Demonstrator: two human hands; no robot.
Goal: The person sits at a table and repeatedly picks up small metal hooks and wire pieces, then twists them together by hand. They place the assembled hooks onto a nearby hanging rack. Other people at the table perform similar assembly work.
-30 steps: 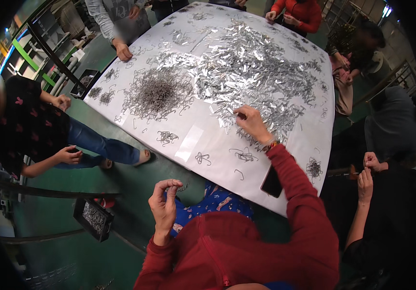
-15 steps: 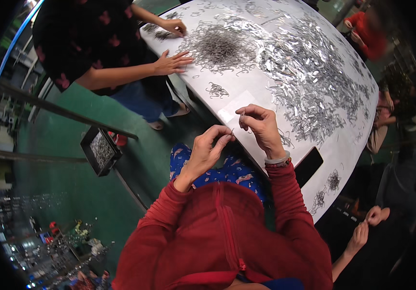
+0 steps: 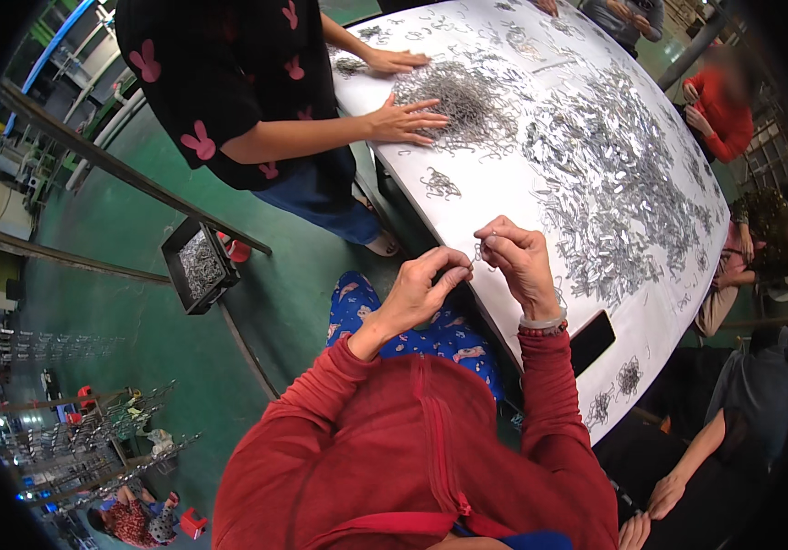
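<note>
Near the table's front edge, my left hand (image 3: 429, 286) pinches a small bent wire piece (image 3: 475, 265) between thumb and fingertips. Close beside it, my right hand (image 3: 520, 259) is closed too, its thumb and fingers on a thin metal wire hook (image 3: 479, 247). The fingertips of both hands almost meet, and the wire bits are too small to make out fully. Beyond my hands, a little heap of wire hooks (image 3: 441, 183) lies on the white tabletop (image 3: 490, 203). To its right spreads a broad pile of shiny metal pieces (image 3: 614, 174).
A co-worker at the left rests both hands (image 3: 405, 121) on a dense pile of wire hooks (image 3: 460, 103). A black phone (image 3: 593, 342) lies beside my right wrist, with small hook heaps (image 3: 629, 377) nearer. A black bin (image 3: 198, 266) of metal parts stands at left. Other people sit around the table.
The view has shifted a little. My hands have come closer together, and a wire hook now shows at my right fingertips. The co-worker's hands have moved right onto the hook pile.
</note>
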